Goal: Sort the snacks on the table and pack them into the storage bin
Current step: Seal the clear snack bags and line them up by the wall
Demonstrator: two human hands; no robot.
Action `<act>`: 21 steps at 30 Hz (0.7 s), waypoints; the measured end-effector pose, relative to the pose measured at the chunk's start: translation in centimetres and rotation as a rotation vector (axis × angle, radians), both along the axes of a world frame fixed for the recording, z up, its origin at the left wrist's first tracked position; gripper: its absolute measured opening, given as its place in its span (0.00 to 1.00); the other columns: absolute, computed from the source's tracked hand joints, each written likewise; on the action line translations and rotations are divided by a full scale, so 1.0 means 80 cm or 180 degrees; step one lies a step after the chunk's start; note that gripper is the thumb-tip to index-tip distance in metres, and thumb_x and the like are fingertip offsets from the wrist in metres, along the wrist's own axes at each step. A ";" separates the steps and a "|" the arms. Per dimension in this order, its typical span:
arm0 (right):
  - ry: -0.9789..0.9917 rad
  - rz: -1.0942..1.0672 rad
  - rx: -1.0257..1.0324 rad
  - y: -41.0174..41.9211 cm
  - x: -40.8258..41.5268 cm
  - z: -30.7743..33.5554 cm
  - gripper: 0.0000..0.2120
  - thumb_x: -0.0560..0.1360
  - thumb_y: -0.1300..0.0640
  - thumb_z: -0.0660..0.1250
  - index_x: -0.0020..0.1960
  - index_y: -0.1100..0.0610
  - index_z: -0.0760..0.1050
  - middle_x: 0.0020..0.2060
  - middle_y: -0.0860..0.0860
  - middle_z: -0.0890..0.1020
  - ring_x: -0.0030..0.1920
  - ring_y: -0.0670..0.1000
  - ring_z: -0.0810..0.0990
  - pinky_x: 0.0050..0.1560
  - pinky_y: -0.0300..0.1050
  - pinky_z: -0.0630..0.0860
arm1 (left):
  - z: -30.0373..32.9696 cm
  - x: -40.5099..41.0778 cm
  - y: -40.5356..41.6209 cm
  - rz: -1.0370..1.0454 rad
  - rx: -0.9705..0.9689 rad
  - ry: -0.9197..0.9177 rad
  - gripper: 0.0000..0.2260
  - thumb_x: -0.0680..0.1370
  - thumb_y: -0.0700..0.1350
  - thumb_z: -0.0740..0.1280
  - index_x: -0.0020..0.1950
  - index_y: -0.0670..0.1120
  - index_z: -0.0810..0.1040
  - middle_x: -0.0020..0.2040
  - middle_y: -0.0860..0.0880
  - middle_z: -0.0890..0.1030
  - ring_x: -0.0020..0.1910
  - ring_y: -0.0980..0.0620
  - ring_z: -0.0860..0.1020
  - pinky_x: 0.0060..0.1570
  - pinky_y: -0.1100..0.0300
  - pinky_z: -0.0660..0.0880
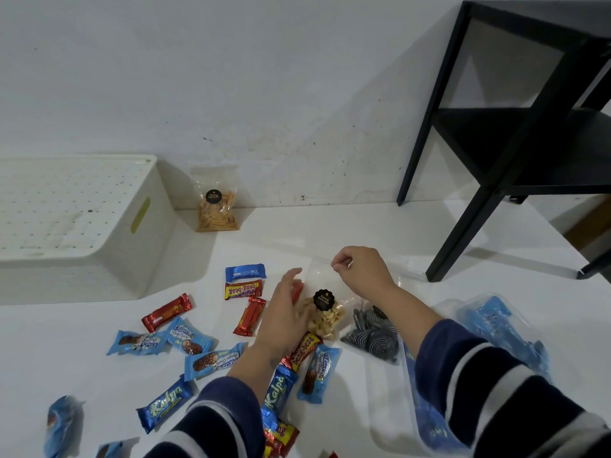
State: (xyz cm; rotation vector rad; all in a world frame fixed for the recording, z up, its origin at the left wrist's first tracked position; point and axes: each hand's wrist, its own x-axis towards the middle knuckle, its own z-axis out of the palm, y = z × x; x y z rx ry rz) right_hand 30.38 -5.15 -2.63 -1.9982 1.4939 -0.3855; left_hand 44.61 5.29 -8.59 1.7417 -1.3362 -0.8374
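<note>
- Right hand (pixel 358 271) is reaching forward, wrist bent, thumb and forefinger pinching top edge of clear nut bag (pixel 322 305) mid-table.
- Left hand (pixel 284 312) is lying beside bag, fingers extended, touching its left side.
- Storage bin (pixel 82 219) is sitting far left.

This looks like a room in a home rather than a shop or lab. A plain white wall (pixel 264 77), scuffed and speckled with dirt near its base, meets a glossy white bench (pixel 330 226). A small black side table (pixel 515 140) with a lower shelf stands on it at the right. A cream perforated storage bin (pixel 99 219) and scattered retail snack wrappers (pixel 167 312) suggest ordinary household tidying.
</note>
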 end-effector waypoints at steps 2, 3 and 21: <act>-0.0181 0.0058 0.0045 0.003 0.001 0.000 0.07 0.74 0.58 0.67 0.40 0.47 0.79 0.41 0.43 0.81 0.44 0.45 0.79 0.48 0.44 0.76 | 0.012 -0.007 -0.009 0.0481 -0.0163 0.0358 0.12 0.79 0.48 0.64 0.61 0.51 0.71 0.62 0.51 0.75 0.57 0.60 0.75 0.55 0.61 0.75; -0.0278 0.0120 0.0078 0.005 0.002 0.001 0.05 0.74 0.58 0.68 0.42 0.49 0.80 0.41 0.43 0.81 0.43 0.44 0.78 0.47 0.41 0.75 | 0.019 -0.009 -0.014 0.0637 -0.0147 0.0500 0.09 0.79 0.50 0.63 0.57 0.49 0.74 0.60 0.51 0.76 0.56 0.60 0.76 0.54 0.62 0.75; -0.0148 0.0118 0.0153 0.018 0.003 0.011 0.06 0.75 0.52 0.66 0.45 0.53 0.82 0.39 0.44 0.80 0.42 0.43 0.77 0.36 0.32 0.68 | 0.038 -0.018 -0.031 0.0936 0.0252 0.1190 0.08 0.78 0.48 0.64 0.50 0.46 0.80 0.42 0.49 0.80 0.37 0.57 0.74 0.40 0.64 0.72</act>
